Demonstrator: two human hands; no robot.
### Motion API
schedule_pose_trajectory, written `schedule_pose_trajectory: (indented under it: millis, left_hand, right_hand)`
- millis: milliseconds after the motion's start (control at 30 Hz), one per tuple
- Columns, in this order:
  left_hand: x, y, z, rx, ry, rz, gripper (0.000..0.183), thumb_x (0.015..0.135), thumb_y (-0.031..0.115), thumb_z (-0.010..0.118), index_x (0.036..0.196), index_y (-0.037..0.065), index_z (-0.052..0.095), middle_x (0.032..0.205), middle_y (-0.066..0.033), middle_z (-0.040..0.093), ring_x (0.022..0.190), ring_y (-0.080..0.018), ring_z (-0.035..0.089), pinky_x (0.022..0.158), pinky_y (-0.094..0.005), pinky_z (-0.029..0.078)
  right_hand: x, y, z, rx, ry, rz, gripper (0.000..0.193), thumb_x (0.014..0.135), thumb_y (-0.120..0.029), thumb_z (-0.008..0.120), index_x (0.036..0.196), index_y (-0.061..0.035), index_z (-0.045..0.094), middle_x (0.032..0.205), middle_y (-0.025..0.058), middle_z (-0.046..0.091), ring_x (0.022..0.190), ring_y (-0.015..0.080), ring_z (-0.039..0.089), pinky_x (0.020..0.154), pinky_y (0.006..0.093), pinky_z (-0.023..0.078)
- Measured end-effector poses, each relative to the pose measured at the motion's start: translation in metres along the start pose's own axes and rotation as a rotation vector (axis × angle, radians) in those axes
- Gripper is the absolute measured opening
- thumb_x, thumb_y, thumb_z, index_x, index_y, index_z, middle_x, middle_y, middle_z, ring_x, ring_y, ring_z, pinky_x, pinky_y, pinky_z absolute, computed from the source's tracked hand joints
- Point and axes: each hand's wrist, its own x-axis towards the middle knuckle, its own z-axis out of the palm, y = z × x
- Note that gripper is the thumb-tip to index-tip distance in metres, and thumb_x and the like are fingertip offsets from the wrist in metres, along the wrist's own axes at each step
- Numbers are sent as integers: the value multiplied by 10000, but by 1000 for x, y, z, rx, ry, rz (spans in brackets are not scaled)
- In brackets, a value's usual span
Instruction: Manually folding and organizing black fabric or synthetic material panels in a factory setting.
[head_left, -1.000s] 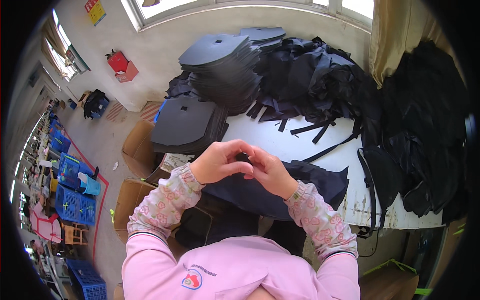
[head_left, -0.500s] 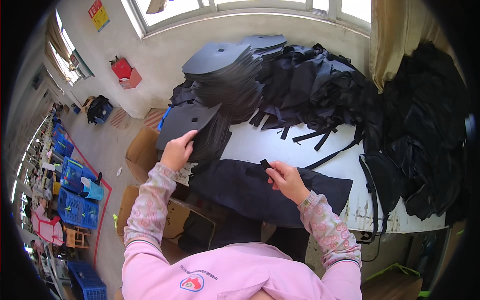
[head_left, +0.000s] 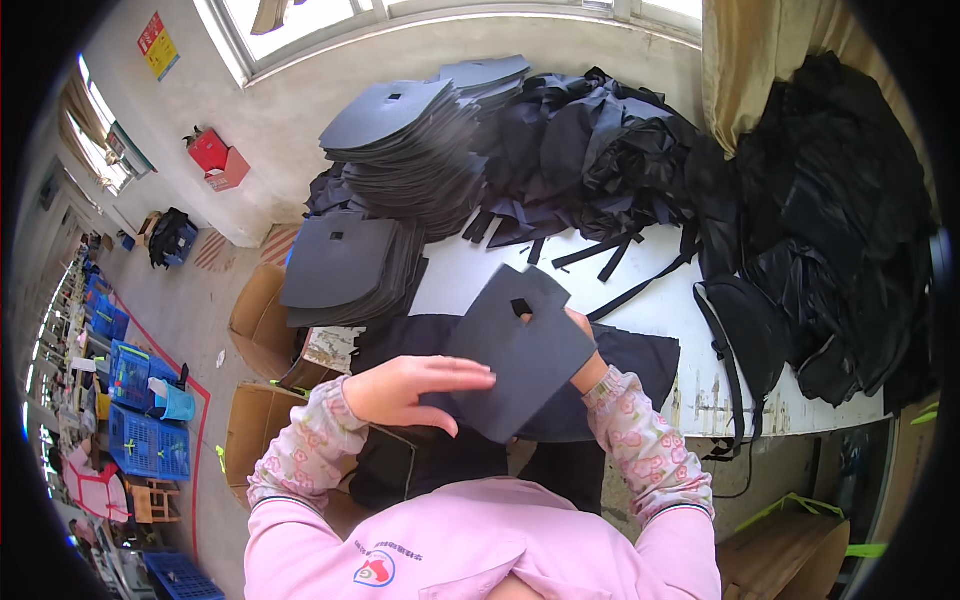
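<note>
A dark grey foam-like panel (head_left: 520, 350) with a small square hole is raised and tilted over the front of the table. My right hand (head_left: 584, 345) grips it at its right edge, most of the fingers hidden behind it. A bit of skin and something black show at the hole. Open, with fingers stretched together and thumb apart, my left hand (head_left: 420, 388) lies at the panel's left edge. Underneath, a black fabric piece (head_left: 640, 360) is spread on the table, partly covered by the panel and my hands.
Stacks of grey panels (head_left: 335, 270) stand on the white table's (head_left: 450, 275) left side. Behind are heaped black fabric pieces (head_left: 620, 150) with straps. Black bags (head_left: 745, 335) lie at the right. Cardboard boxes (head_left: 262, 310) and blue crates (head_left: 150, 440) stand left.
My left hand has left the panel stack and come to the middle. A panel from there is now in my right hand, which earlier pinched a short black strap on the fabric piece.
</note>
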Motion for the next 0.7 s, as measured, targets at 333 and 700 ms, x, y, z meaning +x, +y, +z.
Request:
schedule_pose_trajectory:
  millis: [333, 700]
  left_hand:
    - [63, -39, 33, 412, 663, 0, 202, 774, 39, 721, 941, 40, 608, 933, -95, 636, 799, -293, 652, 730, -373, 524]
    - [23, -47, -11, -402, 883, -236, 39, 916, 14, 596, 943, 21, 569, 803, -34, 603, 687, -112, 633, 661, -241, 508]
  right_hand:
    - [12, -44, -39, 924, -561, 577, 305, 1003, -210, 574, 1224, -1, 592, 1154, 80, 585, 1004, 173, 612, 876, 307, 528]
    - [7, 26, -86, 313, -503, 586, 382, 896, -77, 666, 1268, -15, 605, 952, 74, 653, 877, 138, 626, 809, 297, 521]
